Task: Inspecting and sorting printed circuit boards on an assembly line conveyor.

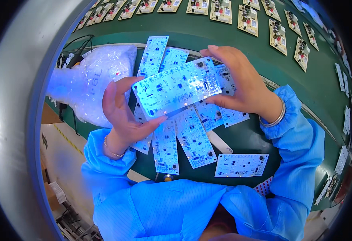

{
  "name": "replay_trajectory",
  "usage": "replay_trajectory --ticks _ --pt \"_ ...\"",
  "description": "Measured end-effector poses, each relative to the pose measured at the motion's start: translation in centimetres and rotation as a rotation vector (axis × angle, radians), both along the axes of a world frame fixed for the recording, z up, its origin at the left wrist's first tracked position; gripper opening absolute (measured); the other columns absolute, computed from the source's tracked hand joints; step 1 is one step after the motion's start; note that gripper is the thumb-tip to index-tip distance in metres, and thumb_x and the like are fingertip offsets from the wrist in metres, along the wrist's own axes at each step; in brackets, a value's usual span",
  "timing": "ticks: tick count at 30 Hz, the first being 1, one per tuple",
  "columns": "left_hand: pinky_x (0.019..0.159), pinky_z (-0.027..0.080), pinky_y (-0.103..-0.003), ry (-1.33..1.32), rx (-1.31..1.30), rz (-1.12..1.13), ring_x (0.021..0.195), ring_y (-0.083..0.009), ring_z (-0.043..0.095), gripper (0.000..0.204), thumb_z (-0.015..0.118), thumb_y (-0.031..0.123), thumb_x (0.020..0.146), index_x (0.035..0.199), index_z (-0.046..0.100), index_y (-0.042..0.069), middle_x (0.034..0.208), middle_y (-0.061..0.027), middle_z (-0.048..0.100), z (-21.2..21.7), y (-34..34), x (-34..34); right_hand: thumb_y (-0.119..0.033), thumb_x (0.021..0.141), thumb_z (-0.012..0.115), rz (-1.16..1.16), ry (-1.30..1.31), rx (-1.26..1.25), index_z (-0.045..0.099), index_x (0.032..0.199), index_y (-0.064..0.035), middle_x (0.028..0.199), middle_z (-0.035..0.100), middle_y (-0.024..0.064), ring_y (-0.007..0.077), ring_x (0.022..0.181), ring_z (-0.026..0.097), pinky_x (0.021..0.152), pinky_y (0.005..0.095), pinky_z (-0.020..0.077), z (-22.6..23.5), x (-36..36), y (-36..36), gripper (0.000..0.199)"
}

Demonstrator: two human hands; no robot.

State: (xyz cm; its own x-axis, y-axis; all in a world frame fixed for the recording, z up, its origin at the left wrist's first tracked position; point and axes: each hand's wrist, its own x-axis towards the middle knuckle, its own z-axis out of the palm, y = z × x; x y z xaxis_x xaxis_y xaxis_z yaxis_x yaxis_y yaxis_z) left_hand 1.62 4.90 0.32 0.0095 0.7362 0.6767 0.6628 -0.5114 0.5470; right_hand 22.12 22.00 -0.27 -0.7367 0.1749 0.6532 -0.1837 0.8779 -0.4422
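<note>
1. Both hands hold one white circuit board (pixel 177 87) up above the green tabletop (pixel 248 138).
2. The left hand (pixel 121 114) has its fingers closed on the board's left end.
3. The right hand (pixel 240 82) has its fingers closed on the right end.
4. More white boards (pixel 194 138) lie fanned out beneath; a plastic-wrapped bundle (pixel 91 80) sits left.

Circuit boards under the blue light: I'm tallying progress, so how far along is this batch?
Looks done: several boards lie fanned on the green mat, one set apart. In hand: the left hand and right hand hold one board up by its ends. Left, possibly: a plastic bag beside them; its contents are unclear. Whether the laid boards are finished can't be told.
</note>
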Motion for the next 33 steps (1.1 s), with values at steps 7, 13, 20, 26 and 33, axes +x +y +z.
replay_trajectory --ticks 7,13,20,26,33 --pt "0.081 0.037 -0.040 0.027 0.031 -0.009 0.094 -0.0280 0.049 0.101 0.075 0.011 0.055 0.130 0.007 0.007 0.106 -0.0209 0.047 -0.2 0.1 0.0 -0.015 0.058 0.066 0.005 -0.047 0.004 0.032 0.123 -0.0042 0.116 0.044 0.0142 0.0328 0.100 0.044 0.086 0.0394 0.0346 -0.1 0.2 -0.1 0.074" --pt "0.083 0.035 -0.035 -0.135 -0.063 -0.012 0.090 -0.0230 0.048 0.099 0.073 0.017 0.057 0.129 0.006 0.003 0.096 -0.0152 0.048 0.1 -0.1 0.3 -0.032 0.070 0.060 0.053 -0.045 -0.028 0.031 0.124 -0.0019 0.115 0.047 0.0134 0.0305 0.101 0.044 0.087 0.0381 0.0328 0.2 0.6 -0.4 0.069" --pt "0.085 0.032 -0.031 -0.263 -0.149 0.005 0.088 -0.0192 0.046 0.096 0.070 0.021 0.060 0.129 0.005 0.003 0.095 -0.0127 0.046 -0.6 -0.1 0.3 -0.040 0.076 0.053 0.047 -0.031 -0.159 0.029 0.125 -0.0012 0.107 0.051 0.0130 0.0285 0.098 0.046 0.086 0.0364 0.0327 -0.3 0.7 -0.7 0.067" --pt "0.085 0.031 -0.031 -0.275 -0.156 0.013 0.089 -0.0189 0.046 0.097 0.070 0.023 0.061 0.129 0.005 0.003 0.095 -0.0123 0.046 -0.7 0.0 0.3 -0.039 0.075 0.054 0.042 -0.026 -0.156 0.030 0.125 -0.0006 0.106 0.052 0.0131 0.0284 0.096 0.046 0.085 0.0362 0.0329 -0.3 0.6 -0.6 0.067" --pt "0.085 0.032 -0.033 -0.265 -0.122 -0.034 0.092 -0.0210 0.045 0.098 0.071 0.024 0.061 0.129 0.005 0.002 0.099 -0.0149 0.045 -1.0 0.4 0.4 -0.036 0.075 0.059 0.060 -0.111 -0.078 0.021 0.127 0.0027 0.113 0.042 0.0200 0.0280 0.105 0.046 0.089 0.0358 0.0343 0.0 1.4 -0.1 0.074"
